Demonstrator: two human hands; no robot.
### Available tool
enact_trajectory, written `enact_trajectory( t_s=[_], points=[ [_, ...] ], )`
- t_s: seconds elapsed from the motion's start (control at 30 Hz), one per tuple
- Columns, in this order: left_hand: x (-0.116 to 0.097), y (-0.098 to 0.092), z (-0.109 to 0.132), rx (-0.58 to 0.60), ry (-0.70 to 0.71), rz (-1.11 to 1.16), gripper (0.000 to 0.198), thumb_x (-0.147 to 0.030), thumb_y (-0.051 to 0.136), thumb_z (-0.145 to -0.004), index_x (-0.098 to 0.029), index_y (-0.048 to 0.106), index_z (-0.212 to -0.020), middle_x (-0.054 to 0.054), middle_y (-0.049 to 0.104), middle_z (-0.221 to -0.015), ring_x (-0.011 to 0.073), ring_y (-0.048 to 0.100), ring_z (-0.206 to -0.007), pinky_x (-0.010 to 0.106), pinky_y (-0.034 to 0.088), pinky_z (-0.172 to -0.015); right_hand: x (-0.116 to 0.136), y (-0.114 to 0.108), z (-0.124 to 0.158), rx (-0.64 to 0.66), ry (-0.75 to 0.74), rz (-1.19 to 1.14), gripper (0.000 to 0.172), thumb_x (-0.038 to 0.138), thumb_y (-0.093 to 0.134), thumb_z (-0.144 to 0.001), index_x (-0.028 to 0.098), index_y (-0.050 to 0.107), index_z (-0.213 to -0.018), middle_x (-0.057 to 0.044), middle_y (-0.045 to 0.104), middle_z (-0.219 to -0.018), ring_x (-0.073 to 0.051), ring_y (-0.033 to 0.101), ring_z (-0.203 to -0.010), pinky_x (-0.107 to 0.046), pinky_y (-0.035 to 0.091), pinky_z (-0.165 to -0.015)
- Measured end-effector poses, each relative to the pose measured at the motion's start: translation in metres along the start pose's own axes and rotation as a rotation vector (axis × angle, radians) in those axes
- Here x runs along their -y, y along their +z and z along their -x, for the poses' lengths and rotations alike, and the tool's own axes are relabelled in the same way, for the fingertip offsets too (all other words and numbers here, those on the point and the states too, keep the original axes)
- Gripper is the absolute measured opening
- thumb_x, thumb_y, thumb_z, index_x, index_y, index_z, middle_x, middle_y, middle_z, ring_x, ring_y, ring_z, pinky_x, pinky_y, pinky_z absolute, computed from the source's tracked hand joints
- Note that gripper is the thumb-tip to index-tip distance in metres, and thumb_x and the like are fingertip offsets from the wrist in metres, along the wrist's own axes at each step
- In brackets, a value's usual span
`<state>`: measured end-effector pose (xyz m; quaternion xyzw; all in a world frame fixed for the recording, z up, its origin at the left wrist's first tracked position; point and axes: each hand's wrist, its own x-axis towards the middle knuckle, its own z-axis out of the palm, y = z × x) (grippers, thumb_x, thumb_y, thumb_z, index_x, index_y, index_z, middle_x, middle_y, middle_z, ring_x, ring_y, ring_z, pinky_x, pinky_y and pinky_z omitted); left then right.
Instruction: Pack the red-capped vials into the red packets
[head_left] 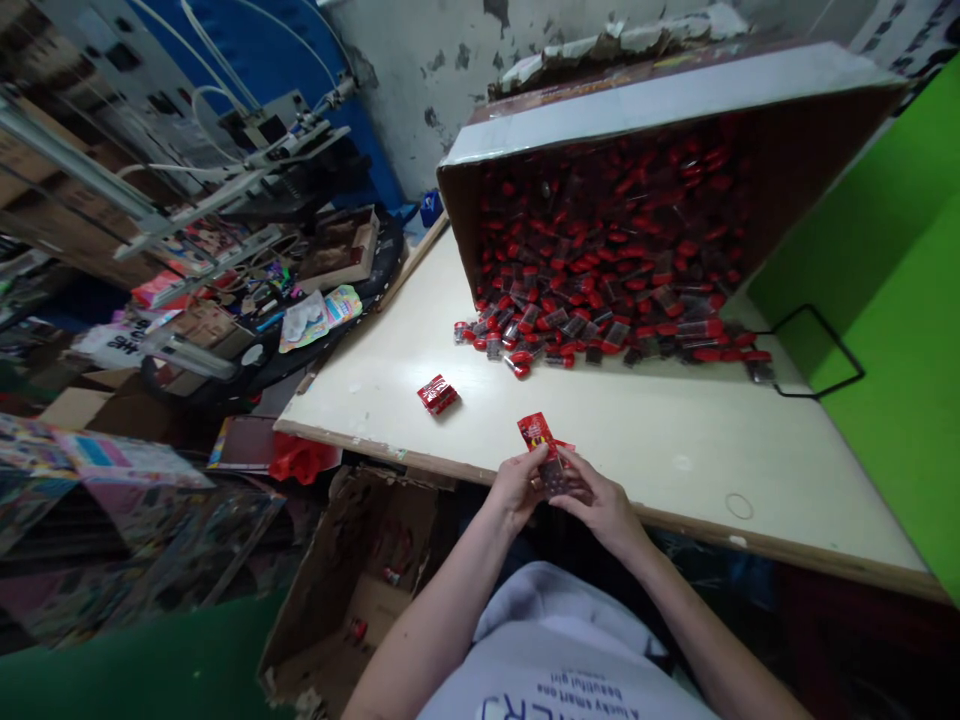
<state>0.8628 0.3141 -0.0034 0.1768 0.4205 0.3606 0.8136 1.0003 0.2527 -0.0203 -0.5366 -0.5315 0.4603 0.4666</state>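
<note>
Both my left hand (517, 487) and my right hand (601, 507) hold a small red-and-clear plastic packet (541, 440) just above the table's near edge, pinching it from either side. Its lower part is dark and partly hidden by my fingers. Another red packet (438, 394) lies alone on the cream tabletop (660, 450), left of my hands. Farther off, a cardboard box (600, 190) lies tipped on its side, its opening facing me. A heap of similar red-capped packets (592, 270) fills it and spills onto the table.
Below the table's near edge, an open cardboard box (352, 590) holds a few red items. A red plastic bag (300, 458) sits beyond the table's left corner. Cluttered papers and a machine with white tubes (285, 150) stand left; a green board (885, 300) stands right.
</note>
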Motion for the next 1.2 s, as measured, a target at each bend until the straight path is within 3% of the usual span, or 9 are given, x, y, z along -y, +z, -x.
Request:
enact_trajectory(
  t_s=[0.13, 0.4, 0.53, 0.67, 0.8, 0.97, 1.2],
  points=[
    [0.004, -0.001, 0.002, 0.038, 0.017, -0.002, 0.04, -0.038, 0.08, -0.062, -0.006, 0.07, -0.084, 0.009, 0.067, -0.066, 0.0138, 0.058, -0.056, 0.028, 0.045, -0.063, -0.002, 0.0, -0.001, 0.036, -0.012, -0.032, 0.067, 0.034, 0.071, -0.072, 0.035, 0.045, -0.135, 0.001, 0.069, -0.107, -0.022, 0.067, -0.093, -0.041, 0.053, -0.09],
    [0.003, 0.004, 0.012, 0.034, -0.028, -0.017, 0.036, -0.036, 0.077, -0.066, -0.007, 0.071, -0.086, 0.011, 0.07, -0.077, 0.0147, 0.062, -0.065, 0.025, 0.047, -0.062, -0.006, -0.002, -0.002, -0.024, -0.067, -0.027, 0.05, 0.034, 0.07, -0.074, 0.032, 0.059, -0.123, 0.001, 0.069, -0.112, -0.024, 0.065, -0.1, -0.041, 0.05, -0.095],
    [0.004, 0.011, 0.014, 0.018, 0.023, 0.004, 0.04, -0.037, 0.079, -0.064, -0.006, 0.071, -0.087, 0.011, 0.069, -0.075, 0.0127, 0.06, -0.062, 0.023, 0.045, -0.059, -0.012, 0.003, -0.004, -0.103, -0.073, -0.055, 0.046, 0.036, 0.069, -0.075, 0.03, 0.06, -0.119, -0.001, 0.071, -0.104, -0.022, 0.068, -0.09, -0.038, 0.054, -0.088],
    [0.002, 0.013, 0.015, -0.002, 0.035, -0.006, 0.042, -0.04, 0.082, -0.059, -0.006, 0.071, -0.083, 0.009, 0.067, -0.067, 0.0106, 0.056, -0.055, 0.022, 0.042, -0.055, -0.016, 0.008, -0.007, -0.147, -0.058, -0.005, 0.052, 0.04, 0.069, -0.075, 0.029, 0.056, -0.124, 0.0, 0.072, -0.089, -0.021, 0.069, -0.081, -0.038, 0.055, -0.084],
    [0.006, 0.011, 0.017, -0.004, 0.039, -0.005, 0.041, -0.037, 0.082, -0.058, -0.007, 0.071, -0.084, 0.01, 0.069, -0.073, 0.0115, 0.059, -0.058, 0.023, 0.045, -0.059, -0.017, 0.009, -0.012, -0.177, 0.011, -0.033, 0.054, 0.044, 0.067, -0.076, 0.028, 0.054, -0.126, 0.001, 0.071, -0.079, -0.02, 0.068, -0.073, -0.037, 0.057, -0.077],
    [0.011, 0.008, 0.017, 0.031, 0.035, -0.007, 0.039, -0.038, 0.08, -0.063, -0.007, 0.071, -0.085, 0.013, 0.071, -0.086, 0.0135, 0.062, -0.067, 0.026, 0.047, -0.068, -0.022, 0.013, -0.017, -0.228, 0.041, -0.049, 0.054, 0.046, 0.069, -0.073, 0.028, 0.057, -0.122, 0.001, 0.071, -0.082, -0.021, 0.067, -0.07, -0.035, 0.057, -0.07],
    [0.005, 0.006, 0.016, -0.011, 0.03, 0.025, 0.039, -0.038, 0.081, -0.06, -0.008, 0.072, -0.082, 0.009, 0.07, -0.08, 0.0115, 0.06, -0.067, 0.024, 0.046, -0.069, -0.019, 0.021, -0.022, -0.243, -0.005, 0.007, 0.047, 0.044, 0.067, -0.076, 0.028, 0.058, -0.12, 0.0, 0.072, -0.084, -0.02, 0.067, -0.073, -0.033, 0.055, -0.07]
  ],
)
